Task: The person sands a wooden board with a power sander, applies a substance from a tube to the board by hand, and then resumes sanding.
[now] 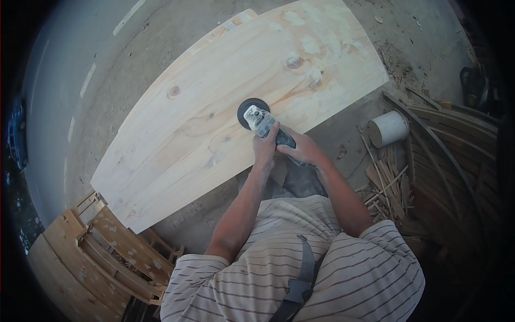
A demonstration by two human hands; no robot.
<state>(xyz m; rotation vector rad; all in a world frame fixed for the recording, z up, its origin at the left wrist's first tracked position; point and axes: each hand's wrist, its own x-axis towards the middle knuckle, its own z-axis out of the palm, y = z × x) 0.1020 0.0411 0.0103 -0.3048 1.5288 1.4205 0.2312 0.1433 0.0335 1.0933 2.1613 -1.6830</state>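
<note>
Stacked furniture frames (107, 257): lying at the lower left on the ground, well apart from the work; taking no part.

Wooden panel (214, 118): lying flat on the ground, filling the middle of the view; its long axis is running from lower left to upper right; pale filler patches are showing near the upper right end; knots are showing near the centre.

Angle grinder (263, 126): resting on the panel near its lower long edge; its dark disc (247, 110) is lying flat against the wood; the body is pointing up and to the left, away from the person; its long axis is crossing the panel's long axis at a steep angle.

Left hand (266, 146): wrapping closed around the grinder body just behind the head; fingers curled tight.

Right hand (303, 150): gripping closed around the rear of the grinder body, just beside the left hand.

White container (387, 129): lying on its side to the right, near the panel edge; wood offcuts (389, 188) are lying scattered just below it.

Risk, judged: the disc is working near the panel edge; tilting it would likely be gouging the soft wood; catching a knot or the edge could be kicking the tool back toward the person; loose offcuts underfoot could be upsetting the stance.
</note>
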